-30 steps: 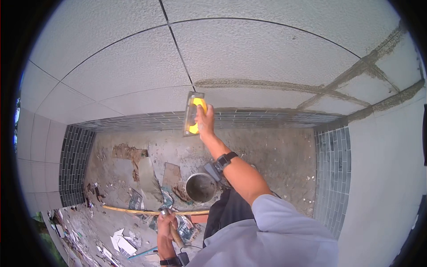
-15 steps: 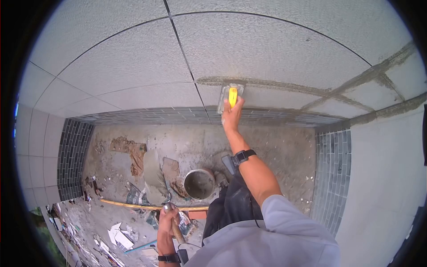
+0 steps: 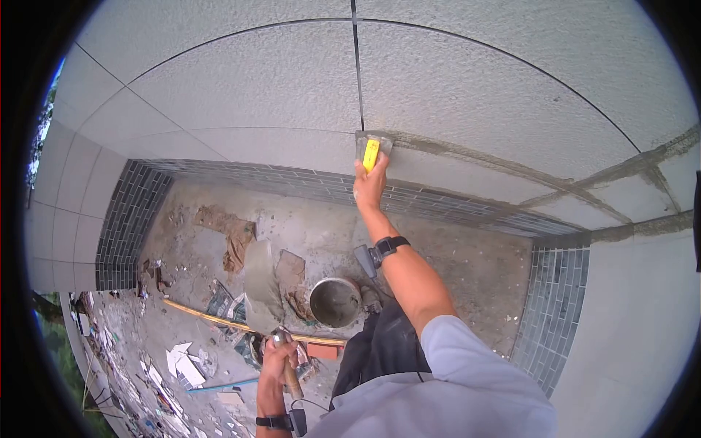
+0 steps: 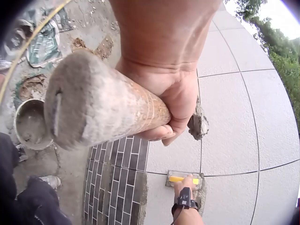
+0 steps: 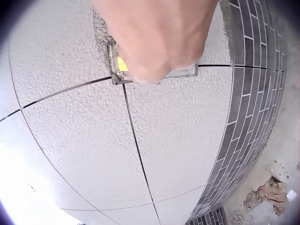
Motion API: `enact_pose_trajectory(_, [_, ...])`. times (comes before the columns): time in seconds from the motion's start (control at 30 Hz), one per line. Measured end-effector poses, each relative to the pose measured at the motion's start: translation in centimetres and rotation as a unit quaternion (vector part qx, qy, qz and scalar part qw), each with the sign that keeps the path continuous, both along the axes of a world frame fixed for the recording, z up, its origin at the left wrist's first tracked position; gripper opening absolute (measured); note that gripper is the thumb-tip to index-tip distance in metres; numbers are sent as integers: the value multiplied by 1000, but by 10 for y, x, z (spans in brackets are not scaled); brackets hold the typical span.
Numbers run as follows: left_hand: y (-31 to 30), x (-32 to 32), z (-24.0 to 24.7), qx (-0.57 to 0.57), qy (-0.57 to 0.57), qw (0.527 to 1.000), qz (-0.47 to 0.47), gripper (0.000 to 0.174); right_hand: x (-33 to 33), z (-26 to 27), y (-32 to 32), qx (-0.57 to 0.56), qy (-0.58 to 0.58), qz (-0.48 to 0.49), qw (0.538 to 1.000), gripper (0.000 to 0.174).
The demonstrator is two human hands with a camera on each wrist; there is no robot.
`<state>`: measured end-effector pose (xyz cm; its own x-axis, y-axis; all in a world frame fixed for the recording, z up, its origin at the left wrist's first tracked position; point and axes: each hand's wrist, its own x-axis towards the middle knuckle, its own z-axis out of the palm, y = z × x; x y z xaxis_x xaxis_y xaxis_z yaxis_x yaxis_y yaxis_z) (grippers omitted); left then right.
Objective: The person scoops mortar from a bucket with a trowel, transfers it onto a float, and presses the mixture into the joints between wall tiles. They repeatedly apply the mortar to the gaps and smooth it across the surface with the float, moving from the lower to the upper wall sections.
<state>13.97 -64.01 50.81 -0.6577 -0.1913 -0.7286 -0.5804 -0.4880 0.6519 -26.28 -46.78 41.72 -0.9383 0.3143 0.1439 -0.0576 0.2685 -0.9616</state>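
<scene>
My right hand [image 3: 371,186] grips the yellow handle of a grout float [image 3: 372,155], whose plate lies on the pale wall tiles at a joint crossing. In the right wrist view, the float's edge [image 5: 112,65] is smeared with grey mortar, and the hand hides most of the handle. A band of mortar [image 3: 467,157] runs along the joint to the right of the float. Low in the head view, my left hand [image 3: 277,359] holds a wooden-handled tool [image 4: 117,105] with a dirty butt end. Past the left fingers shows a mortar-caked lump [image 4: 199,124].
A bucket of grey mortar [image 3: 335,303] stands on the floor by my legs. Dark brick-pattern tiles [image 3: 307,179] line the wall's foot. Near my left hand lie a long yellowish strip [image 3: 208,315], a reddish brick [image 3: 322,351] and broken white tile pieces [image 3: 184,365].
My right hand swept the float rightwards from the vertical joint, then back left to the joint crossing. The head view has turned left. My left hand keeps its hold on the wooden-handled tool.
</scene>
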Motion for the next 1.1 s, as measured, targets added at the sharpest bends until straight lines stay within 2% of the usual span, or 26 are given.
enact_pose_trajectory(0.07, [0,0,4,6,-2,1000,5,17,2,-24,-1,17,-45,-6,999,52])
enact_pose_trajectory(0.13, [0,-5,8,20,13,1000,2,16,13,-45,5,50,-84,-39,994,43])
enact_pose_trajectory(0.2, [1,-14,12,-30,3,999,-33,16,38,-52,35,3,-158,63,985,32])
enact_pose_trajectory(0.23, [2,-19,14,-26,7,999,-32,16,56,-26,56,-92,-196,141,966,28])
enact_pose_trajectory(0.27, [2,-23,14,-15,11,998,-52,17,75,2,78,-185,-242,217,927,24])
enact_pose_trajectory(0.3, [7,-34,27,-2,23,998,-56,18,93,37,92,-230,-245,239,911,23])
enact_pose_trajectory(0.43, [18,-74,42,30,92,988,-119,19,141,148,134,-190,-312,339,867,34])
enact_pose_trajectory(0.53, [35,-104,46,65,135,977,-149,19,170,196,154,-171,-315,347,867,32])
enact_pose_trajectory(0.6, [49,-123,57,80,156,969,-172,19,186,226,161,-165,-264,345,885,33])
enact_pose_trajectory(0.67, [61,-138,66,102,183,959,-191,19,199,241,169,-212,-258,371,866,33])
enact_pose_trajectory(0.73, [74,-151,75,89,194,956,-201,19,213,251,174,-198,-277,391,855,37])
enact_pose_trajectory(0.8, [80,-160,85,71,210,954,-204,19,230,269,170,-49,-190,364,910,38])
enact_pose_trajectory(0.87, [89,-170,96,-12,265,946,-186,18,239,281,165,-17,-156,317,935,42])
enact_pose_trajectory(0.9, [93,-176,101,-4,276,941,-195,18,239,286,167,193,-22,353,915,44])
enact_pose_trajectory(0.93, [97,-179,103,-47,290,934,-202,16,239,292,167,395,106,366,836,45])
enact_pose_trajectory(0.97, [101,-182,106,-91,303,926,-205,16,240,299,157,434,162,351,813,49])
enact_pose_trajectory(1.0, [106,-185,108,-86,310,923,-209,16,236,301,151,442,162,345,812,49])
enact_pose_trajectory(1.07, [114,-186,109,-186,385,885,-184,26,232,305,141,472,236,319,787,47])
enact_pose_trajectory(1.1, [116,-187,114,-183,386,887,-178,26,232,310,137,475,240,305,790,47])
